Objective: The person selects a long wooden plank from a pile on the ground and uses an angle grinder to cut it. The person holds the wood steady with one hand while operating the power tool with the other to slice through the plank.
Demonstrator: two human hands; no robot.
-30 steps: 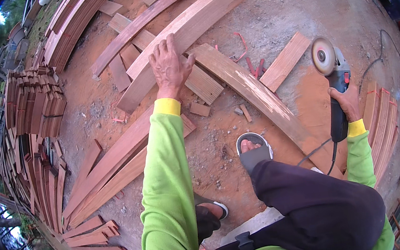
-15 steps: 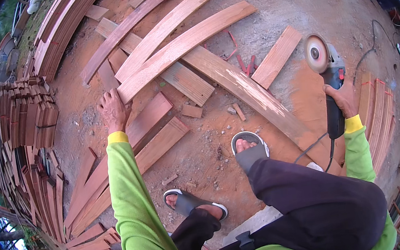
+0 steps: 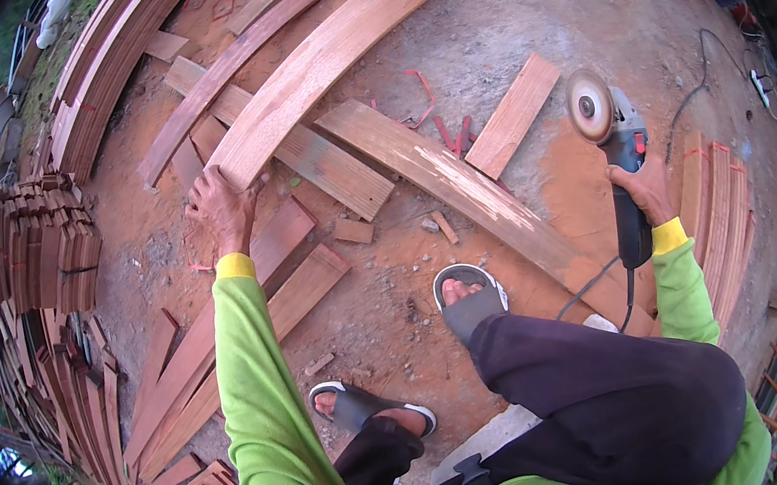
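My left hand (image 3: 223, 209) grips the near end of a light reddish wooden board (image 3: 319, 69), its fingers over the edge. That board slants away to the upper right across other planks. Out to the right, my right hand (image 3: 646, 190) is closed around the dark body of an angle grinder (image 3: 630, 213). The grinder's round disc (image 3: 589, 105) points away from me, clear of the wood. Whether the disc spins cannot be told. Beneath the held board lies a weathered plank (image 3: 336, 167), and a plank with pale scraped patches (image 3: 459, 185) stretches between my hands.
Stacked boards stand at the left (image 3: 44, 241) and upper left (image 3: 121, 77); more planks (image 3: 719, 212) lie at the right. A short board (image 3: 516, 115) and a red-handled tool (image 3: 456, 137) lie ahead. The grinder's cable (image 3: 630, 295) trails near my knee. My sandalled feet rest on the dirt.
Two pale boards lay side by side; now the held one covers the other's place, shifted to the upper left. The whole view has moved slightly, and the grinder stays in my right hand.
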